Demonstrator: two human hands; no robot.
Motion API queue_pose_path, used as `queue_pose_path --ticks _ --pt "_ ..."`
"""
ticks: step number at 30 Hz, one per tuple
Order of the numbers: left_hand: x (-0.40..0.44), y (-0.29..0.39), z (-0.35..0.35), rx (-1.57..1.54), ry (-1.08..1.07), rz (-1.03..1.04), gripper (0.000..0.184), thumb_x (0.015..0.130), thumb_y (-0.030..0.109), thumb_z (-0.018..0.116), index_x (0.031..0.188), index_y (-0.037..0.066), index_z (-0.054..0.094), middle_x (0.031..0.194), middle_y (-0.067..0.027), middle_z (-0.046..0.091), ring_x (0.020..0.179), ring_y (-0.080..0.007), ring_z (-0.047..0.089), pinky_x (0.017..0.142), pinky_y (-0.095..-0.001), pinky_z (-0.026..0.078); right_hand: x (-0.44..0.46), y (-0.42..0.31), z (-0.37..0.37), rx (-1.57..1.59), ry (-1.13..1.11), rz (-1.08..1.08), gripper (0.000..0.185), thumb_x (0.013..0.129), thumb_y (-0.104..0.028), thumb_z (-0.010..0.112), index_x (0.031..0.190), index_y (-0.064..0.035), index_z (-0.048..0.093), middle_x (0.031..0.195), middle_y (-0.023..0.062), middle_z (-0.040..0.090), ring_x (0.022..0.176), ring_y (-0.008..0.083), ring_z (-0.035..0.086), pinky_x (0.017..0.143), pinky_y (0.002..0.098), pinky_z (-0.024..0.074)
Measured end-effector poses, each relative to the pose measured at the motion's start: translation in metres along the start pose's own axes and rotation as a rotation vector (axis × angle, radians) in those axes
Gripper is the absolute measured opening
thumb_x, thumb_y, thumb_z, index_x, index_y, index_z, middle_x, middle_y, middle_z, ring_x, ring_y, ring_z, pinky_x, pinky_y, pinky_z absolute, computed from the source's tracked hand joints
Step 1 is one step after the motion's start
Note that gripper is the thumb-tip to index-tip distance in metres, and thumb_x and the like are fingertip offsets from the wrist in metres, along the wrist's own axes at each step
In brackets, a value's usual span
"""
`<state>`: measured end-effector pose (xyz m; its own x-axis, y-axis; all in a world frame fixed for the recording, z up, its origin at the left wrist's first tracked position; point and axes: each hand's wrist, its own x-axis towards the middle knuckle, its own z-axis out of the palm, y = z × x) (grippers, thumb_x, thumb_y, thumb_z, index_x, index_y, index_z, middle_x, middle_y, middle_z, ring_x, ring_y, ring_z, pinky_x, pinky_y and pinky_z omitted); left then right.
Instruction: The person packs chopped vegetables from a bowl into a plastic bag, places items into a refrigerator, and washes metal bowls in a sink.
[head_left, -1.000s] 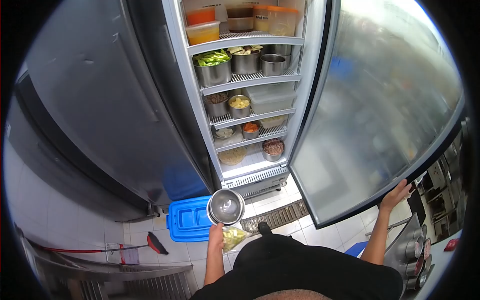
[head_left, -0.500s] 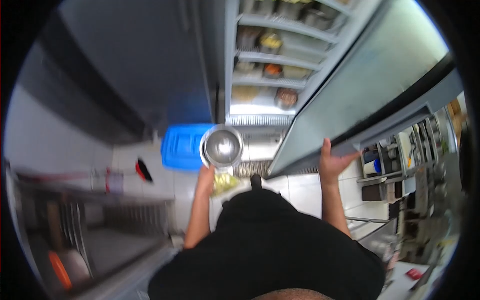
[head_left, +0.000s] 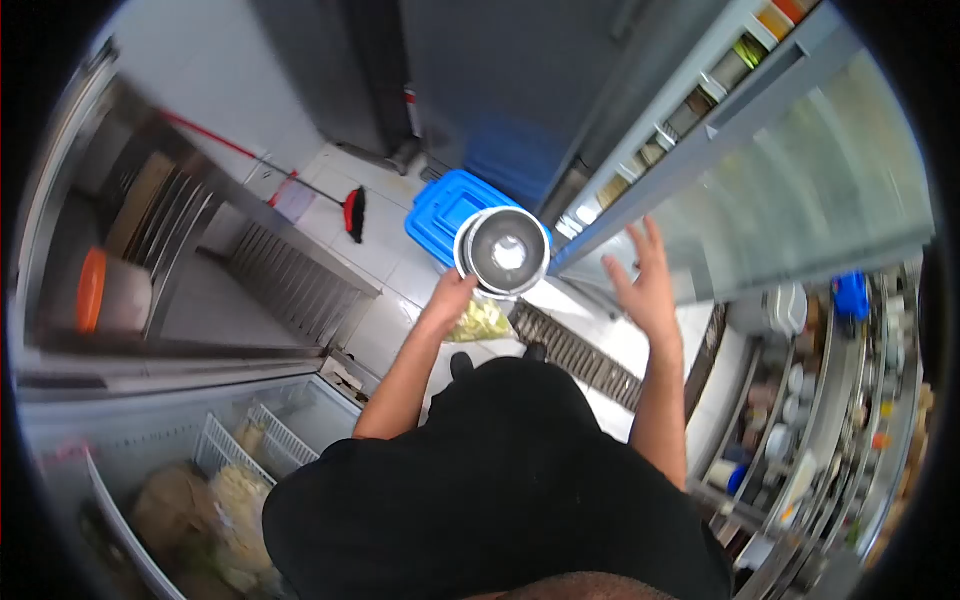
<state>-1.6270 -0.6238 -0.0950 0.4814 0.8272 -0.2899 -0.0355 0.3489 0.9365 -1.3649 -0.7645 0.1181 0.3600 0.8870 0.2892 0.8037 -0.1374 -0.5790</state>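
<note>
In my left hand (head_left: 452, 300) is the rim of a round metal bowl (head_left: 505, 250), which seems to sit inside a white-rimmed container. A clear plastic bag (head_left: 482, 321) with pale yellow-green pieces hangs just below that hand; whether my fingers grip it too is hidden. My right hand (head_left: 645, 288) is open, fingers spread and holding nothing, close to the glass fridge door (head_left: 780, 180). Only a narrow strip of the fridge shelves (head_left: 690, 110), with filled containers, shows beside the door frame.
A blue lidded bin (head_left: 437, 215) stands on the tiled floor behind the bowl. A floor drain grate (head_left: 580, 355) runs near my feet. On the left are a red-and-black broom (head_left: 354, 214) and an open-topped freezer (head_left: 110, 412) with bags. Crowded shelving (head_left: 790, 420) lines the right.
The fridge door has swung toward its frame, covering most shelves. My right hand has come away from the door's edge. My view has turned, bringing the freezer at lower left into sight.
</note>
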Motion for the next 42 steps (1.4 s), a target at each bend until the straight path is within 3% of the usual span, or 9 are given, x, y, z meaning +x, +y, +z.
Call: queue_pose_path --ticks 3,6,15,19,23,28,32,33,42 --pt "-0.01 0.02 0.004 0.068 0.017 0.01 0.036 0.094 0.009 0.053 0.127 -0.002 0.059 0.117 -0.0079 0.067 0.107 -0.0159 0.06 0.097 -0.0305 0.045 -0.004 0.004 0.044 0.003 -0.156 -0.056 0.068 0.09 -0.035 0.072 0.143 0.0003 0.046 0.155 0.0299 0.032 0.143 0.0443 0.034 0.117 0.0462 0.0304" --pt "-0.016 0.024 0.007 0.074 0.095 0.023 0.033 0.094 0.011 0.053 0.122 -0.004 0.062 0.112 -0.0086 0.069 0.102 -0.0163 0.062 0.093 -0.0315 0.048 -0.002 0.011 0.083 0.29 -0.333 0.078 0.071 0.092 -0.03 0.071 0.147 0.0012 0.04 0.154 0.0273 0.034 0.136 0.0372 0.045 0.094 0.0402 0.0534" --pt "-0.03 0.014 0.022 0.086 0.424 0.066 0.036 0.091 0.012 0.055 0.122 -0.003 0.062 0.109 -0.0126 0.07 0.101 -0.0175 0.063 0.09 -0.0324 0.05 0.042 0.064 0.143 0.494 -0.823 0.094 0.072 0.099 -0.029 0.065 0.153 0.0014 0.029 0.147 0.0252 0.046 0.127 0.0305 0.054 0.101 0.0386 0.0475" --pt "-0.049 0.018 0.036 0.001 0.728 0.064 0.037 0.09 0.014 0.056 0.122 -0.004 0.062 0.11 -0.0147 0.071 0.099 -0.02 0.064 0.091 -0.0344 0.049 0.1 0.086 0.191 0.432 -1.173 -0.021 0.07 0.101 -0.036 0.059 0.155 -0.0054 0.027 0.145 0.0212 0.048 0.12 0.0273 0.058 0.09 0.0365 0.0516" --pt "-0.03 -0.024 0.069 -0.068 1.032 -0.013 0.036 0.091 0.016 0.06 0.12 -0.004 0.064 0.111 -0.0121 0.071 0.098 -0.0172 0.063 0.091 -0.032 0.049 0.166 0.132 0.254 0.246 -1.494 -0.286 0.065 0.1 -0.039 0.061 0.148 -0.0011 0.04 0.135 0.0238 0.057 0.118 0.0271 0.059 0.093 0.0356 0.0508" --pt "-0.038 -0.033 0.089 -0.368 1.478 -0.018 0.038 0.093 0.018 0.061 0.124 -0.004 0.063 0.116 -0.0101 0.069 0.103 -0.0165 0.061 0.092 -0.0311 0.049 0.247 0.129 0.363 -0.199 -1.528 -1.059 0.062 0.094 -0.038 0.066 0.136 0.0058 0.053 0.133 0.033 0.056 0.126 0.0444 0.053 0.103 0.0439 0.0453" --pt "-0.053 -0.03 0.132 -0.758 1.875 -0.174 0.04 0.092 0.017 0.059 0.125 -0.006 0.056 0.106 -0.0122 0.066 0.093 -0.0203 0.061 0.08 -0.0347 0.052 0.275 0.131 0.433 -0.2 -1.692 -1.155 0.057 0.094 -0.039 0.067 0.13 0.0038 0.058 0.121 0.0278 0.065 0.113 0.0399 0.064 0.095 0.0432 0.0508" --pt "-0.05 -0.001 0.146 -0.847 1.986 -0.139 0.042 0.092 0.02 0.061 0.123 -0.007 0.055 0.103 -0.0129 0.064 0.092 -0.0212 0.061 0.076 -0.0376 0.053 0.289 0.127 0.444 -0.238 -1.73 -1.172 0.059 0.093 -0.04 0.067 0.132 0.0032 0.057 0.123 0.028 0.065 0.114 0.0409 0.063 0.096 0.0438 0.0501" --pt "-0.251 -0.188 0.351 -1.297 2.849 0.474 0.038 0.094 0.018 0.06 0.12 -0.008 0.053 0.105 -0.0171 0.063 0.084 -0.0268 0.065 0.073 -0.0413 0.056 0.161 0.173 0.462 -0.382 -1.641 -1.522 0.058 0.093 -0.044 0.064 0.127 0.0025 0.06 0.12 0.0291 0.065 0.114 0.0438 0.063 0.098 0.0463 0.0495"
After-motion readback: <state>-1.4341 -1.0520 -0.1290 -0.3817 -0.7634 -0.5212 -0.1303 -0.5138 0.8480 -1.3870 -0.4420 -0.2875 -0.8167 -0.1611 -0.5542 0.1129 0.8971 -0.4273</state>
